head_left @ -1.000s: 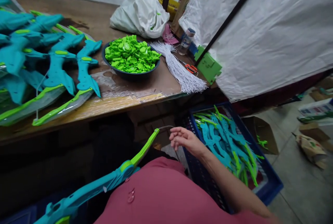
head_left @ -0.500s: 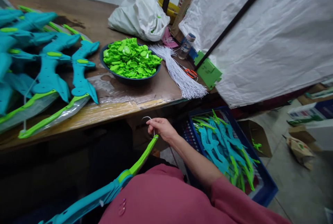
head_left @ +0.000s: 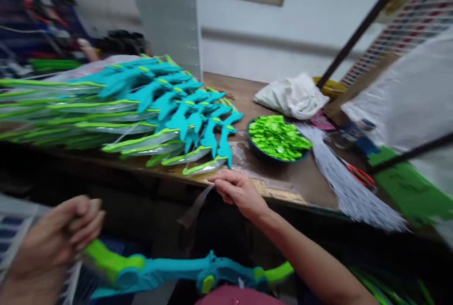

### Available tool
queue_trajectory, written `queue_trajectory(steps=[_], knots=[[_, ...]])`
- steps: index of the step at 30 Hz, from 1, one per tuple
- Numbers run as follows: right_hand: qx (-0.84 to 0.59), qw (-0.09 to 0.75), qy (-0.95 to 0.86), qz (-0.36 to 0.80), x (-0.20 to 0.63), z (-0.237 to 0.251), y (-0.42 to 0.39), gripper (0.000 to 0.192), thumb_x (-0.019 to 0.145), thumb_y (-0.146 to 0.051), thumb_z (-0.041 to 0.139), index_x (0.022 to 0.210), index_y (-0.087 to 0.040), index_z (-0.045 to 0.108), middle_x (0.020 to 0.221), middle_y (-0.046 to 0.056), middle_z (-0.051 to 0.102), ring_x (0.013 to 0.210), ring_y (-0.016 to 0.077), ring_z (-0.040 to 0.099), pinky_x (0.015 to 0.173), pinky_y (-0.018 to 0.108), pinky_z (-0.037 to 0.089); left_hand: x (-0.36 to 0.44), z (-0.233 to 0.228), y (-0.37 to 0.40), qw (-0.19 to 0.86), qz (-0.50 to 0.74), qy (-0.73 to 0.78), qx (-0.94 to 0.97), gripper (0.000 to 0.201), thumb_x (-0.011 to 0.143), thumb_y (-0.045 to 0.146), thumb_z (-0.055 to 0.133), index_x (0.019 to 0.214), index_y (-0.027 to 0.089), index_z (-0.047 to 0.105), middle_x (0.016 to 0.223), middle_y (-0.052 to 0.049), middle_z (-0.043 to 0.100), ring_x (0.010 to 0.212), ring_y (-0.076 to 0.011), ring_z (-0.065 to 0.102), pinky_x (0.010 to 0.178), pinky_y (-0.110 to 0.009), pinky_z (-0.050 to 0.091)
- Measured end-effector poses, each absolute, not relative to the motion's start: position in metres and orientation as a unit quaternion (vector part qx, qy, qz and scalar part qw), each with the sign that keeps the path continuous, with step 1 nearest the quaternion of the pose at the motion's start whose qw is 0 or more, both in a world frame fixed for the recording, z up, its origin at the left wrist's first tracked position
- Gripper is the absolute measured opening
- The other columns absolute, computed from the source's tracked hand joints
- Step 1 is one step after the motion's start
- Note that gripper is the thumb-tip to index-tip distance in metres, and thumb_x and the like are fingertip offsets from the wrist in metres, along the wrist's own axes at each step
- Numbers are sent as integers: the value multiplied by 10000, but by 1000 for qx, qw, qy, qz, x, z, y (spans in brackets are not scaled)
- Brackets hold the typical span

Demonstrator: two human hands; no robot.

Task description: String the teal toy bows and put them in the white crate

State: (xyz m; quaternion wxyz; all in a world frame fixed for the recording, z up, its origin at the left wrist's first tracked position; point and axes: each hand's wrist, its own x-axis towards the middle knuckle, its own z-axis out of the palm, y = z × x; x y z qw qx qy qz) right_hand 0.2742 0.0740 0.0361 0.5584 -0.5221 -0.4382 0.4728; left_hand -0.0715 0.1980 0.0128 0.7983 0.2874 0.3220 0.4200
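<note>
A toy bow (head_left: 177, 269) with a turquoise middle and bright green limbs lies across in front of my body. My left hand (head_left: 60, 234), blurred at the lower left, is closed around its green end. Above the bow, near the table edge, my right hand (head_left: 237, 191) is closed in a pinch. From its fingertips a thin white string (head_left: 203, 199) trails down to the left, smeared by motion. Where the string's far end goes I cannot make out.
Several turquoise and green toy bows (head_left: 187, 116) are stacked on the table (head_left: 237, 83). Right of them are a dark bowl (head_left: 272, 157) of green plastic parts, a white bag (head_left: 292, 95), a bundle of white strings (head_left: 347, 182) and orange-handled scissors (head_left: 361, 176). A green block (head_left: 406, 187) is at the right.
The view has swung left, showing more of the stacked bows. My left hand has come into view on the bow, which now lies nearly level. The right hand has moved away from the bow's end.
</note>
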Motion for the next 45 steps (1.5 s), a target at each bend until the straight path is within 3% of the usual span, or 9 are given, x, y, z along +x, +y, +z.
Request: queue_trajectory(steps=[2, 9, 13, 17, 23, 30, 34, 39, 45], knots=[[-509, 535, -438, 513, 247, 24, 87, 320, 817, -436, 724, 944, -153, 801, 691, -31, 521, 505, 53, 394, 457, 207, 268, -74, -3, 187, 787, 410, 284, 363, 289, 794, 316, 861, 718, 141, 644, 542, 59, 490, 380, -67, 462, 323, -167, 438], [-564, 412, -438, 567, 197, 8, 93, 334, 830, -483, 670, 838, -157, 743, 577, -54, 471, 515, 71, 356, 496, 216, 261, -74, -22, 161, 758, 461, 275, 371, 313, 826, 389, 837, 758, 143, 655, 586, 60, 440, 403, -46, 408, 336, -140, 395], [-564, 384, -458, 570, 179, 4, 97, 354, 828, -499, 642, 832, -154, 722, 572, -32, 546, 534, 90, 425, 539, 233, 302, -78, -30, 154, 722, 502, 318, 354, 349, 769, 323, 881, 1007, 157, 686, 688, 34, 563, 465, -66, 488, 384, -153, 424], [-560, 360, -476, 575, 153, -4, 102, 344, 813, -490, 649, 773, -151, 689, 561, -44, 486, 545, 94, 386, 528, 242, 271, -75, -36, 144, 672, 497, 405, 371, 489, 749, 316, 899, 1124, 177, 618, 852, -17, 694, 553, -117, 600, 480, -240, 543], [-534, 420, -473, 561, 107, -13, 105, 310, 873, -475, 633, 814, -171, 639, 686, -33, 514, 617, 102, 383, 556, 239, 297, -83, -36, 119, 667, 428, 453, 408, 371, 725, 362, 873, 956, 123, 708, 796, -57, 726, 502, -128, 605, 461, -252, 512], [-532, 446, -511, 508, 87, -14, 110, 269, 908, -427, 632, 801, -181, 644, 696, -19, 531, 647, 124, 433, 594, 250, 356, -98, -30, 102, 680, 451, 442, 373, 303, 750, 395, 852, 849, 132, 739, 639, -33, 668, 468, -135, 582, 442, -233, 445], [-542, 446, -511, 495, 87, -15, 113, 264, 907, -423, 631, 791, -187, 645, 677, -21, 527, 621, 125, 425, 585, 255, 363, -105, -27, 100, 684, 476, 418, 362, 329, 770, 418, 832, 918, 136, 751, 750, -57, 707, 490, -130, 591, 461, -244, 463], [-520, 444, -525, 507, 81, -13, 109, 242, 931, -396, 639, 812, -187, 670, 730, -7, 602, 664, 128, 494, 612, 248, 386, -107, -33, 100, 650, 462, 456, 395, 297, 835, 400, 800, 741, 153, 666, 544, 16, 553, 433, -108, 505, 403, -204, 377], [-436, 402, -609, 527, 78, -11, 98, 141, 918, -310, 689, 880, -194, 760, 733, -1, 637, 663, 123, 548, 626, 244, 411, -108, -36, 100, 633, 452, 440, 449, 300, 902, 376, 749, 712, 159, 665, 550, 13, 567, 452, -103, 513, 445, -213, 414]])
